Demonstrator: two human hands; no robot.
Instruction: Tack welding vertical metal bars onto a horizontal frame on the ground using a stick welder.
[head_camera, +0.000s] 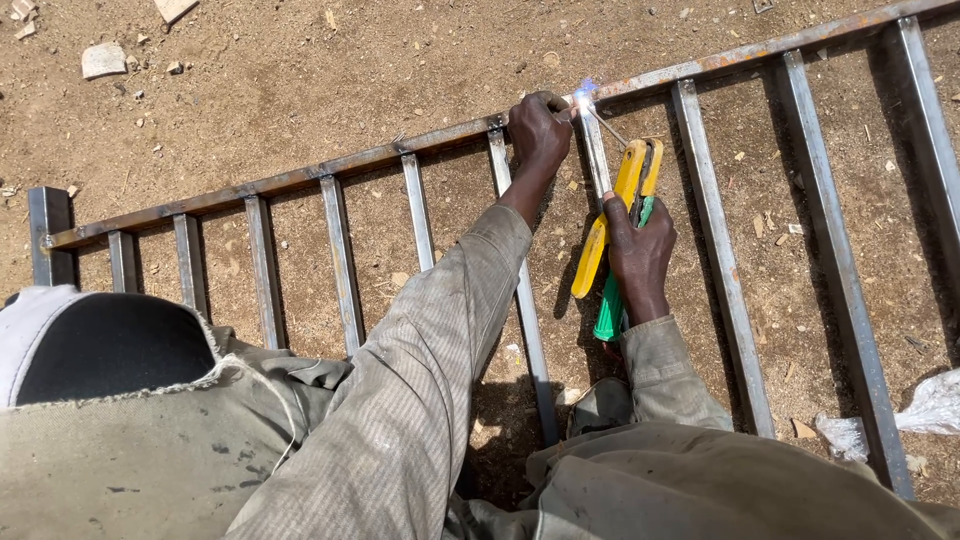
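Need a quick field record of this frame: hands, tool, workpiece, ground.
left hand: grips the top rail beside the arc
right hand: grip shut on yellow-green electrode holder
rod: tip at rail-bar joint, blue-white arc lit
workpiece: metal grille, flat on the ground
ground: dirt, stones, scraps

Harsh daylight throws short dark shadows on the sharply focused dirt (300, 70), with blue-white glare at the weld spark (584, 95).

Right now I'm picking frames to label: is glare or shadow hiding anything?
Head view: hard sunlight; the weld arc blooms blue-white, washing out the rod tip and joint; dark shadows fall beside the bars and under the right hand; left hand and dirt stay sharp.
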